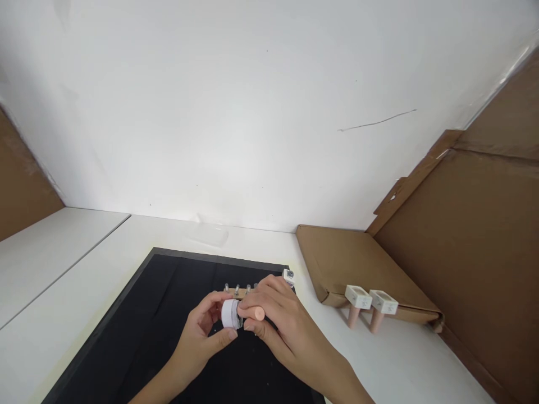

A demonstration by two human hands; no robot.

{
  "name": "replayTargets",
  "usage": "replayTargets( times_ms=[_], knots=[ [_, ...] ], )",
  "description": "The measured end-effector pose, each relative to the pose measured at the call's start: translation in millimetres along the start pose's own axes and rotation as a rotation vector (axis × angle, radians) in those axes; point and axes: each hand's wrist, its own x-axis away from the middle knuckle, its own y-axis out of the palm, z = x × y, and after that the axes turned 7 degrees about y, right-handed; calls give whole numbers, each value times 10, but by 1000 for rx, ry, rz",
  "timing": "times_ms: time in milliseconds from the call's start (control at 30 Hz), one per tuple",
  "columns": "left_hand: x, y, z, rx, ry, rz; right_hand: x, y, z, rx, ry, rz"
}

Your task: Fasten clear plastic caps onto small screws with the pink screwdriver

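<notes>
— Where is the white jar now?
— It is above the black mat, in the left hand. The thumb and the fingers of this hand are closed around it.

— And the right hand?
— It pinches a peach-coloured rod between the thumb and the fingers. The two hands are close together, only the jar and the rod are between them.

— How do these two things lie?
— The jar lies tilted on its side, the white end towards the left palm and the clear end towards the right hand. The rod is just to the right of it. Its rounded end points to the right and to the viewer; the other end goes towards the jar, under the fingers. I cannot tell if they touch. For the jar, the left hand is the nearer one.

— What is around?
— Behind the hands there is a wooden strip with small upright pegs, and beyond the right fingers a white block. Farther right, two white-headed pieces stand beside a flat cardboard box, heads up.

— Is there any writing?
— Small dark marks are on the white heads, but I cannot read them. I see no brand or label that is readable.
</notes>
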Motion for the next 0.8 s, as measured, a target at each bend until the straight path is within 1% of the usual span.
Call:
replayTargets(
  times_ms=[300,400,500,667,800],
  knots=[
    [-13,-4,0,15,59,-20,14,-13,-4,21,-9,-19],
    [-21,-2,8,53,56,-16,11,-10,-4,19,-5,-22],
    [-30,19,47,123,16,-17,11,2,1,9,-5,-18],
    [-37,55,137,257,-90,-27,32,37,31,-28,8,8],
    [-25,42,166,297,-148,-34,46,52,53,-53,23,36]
  ],
)
